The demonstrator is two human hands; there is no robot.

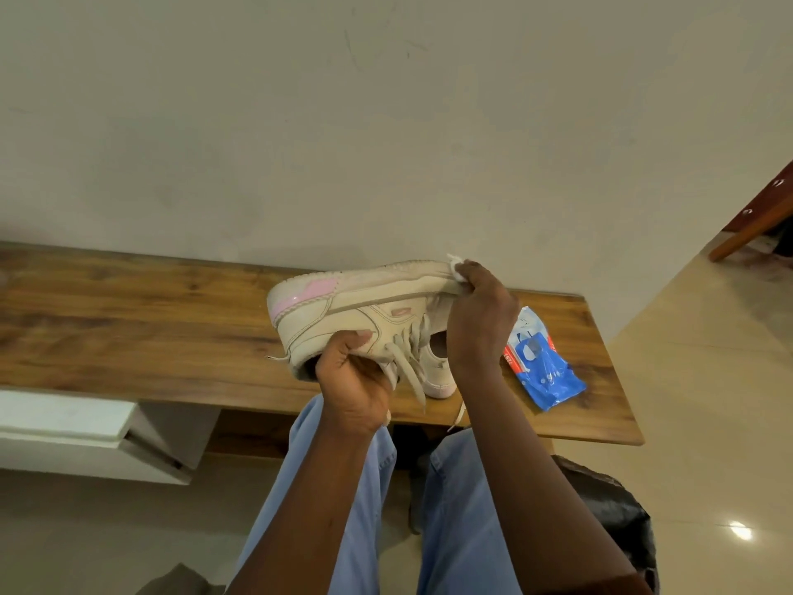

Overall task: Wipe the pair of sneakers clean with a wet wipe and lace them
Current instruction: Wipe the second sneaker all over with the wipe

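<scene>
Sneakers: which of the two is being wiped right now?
The raised sneaker with the pink heel patch, gripped by the left hand; the right hand presses the wipe to its sole edge. The other sneaker sits on the table, mostly hidden.

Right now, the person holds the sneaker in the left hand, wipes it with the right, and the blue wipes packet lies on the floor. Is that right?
Not quite. The blue wipes packet lies on the wooden table, not on the floor, as the head view shows. The rest holds: the left hand holds the sneaker, and the right hand wipes it with a white wipe.
</scene>
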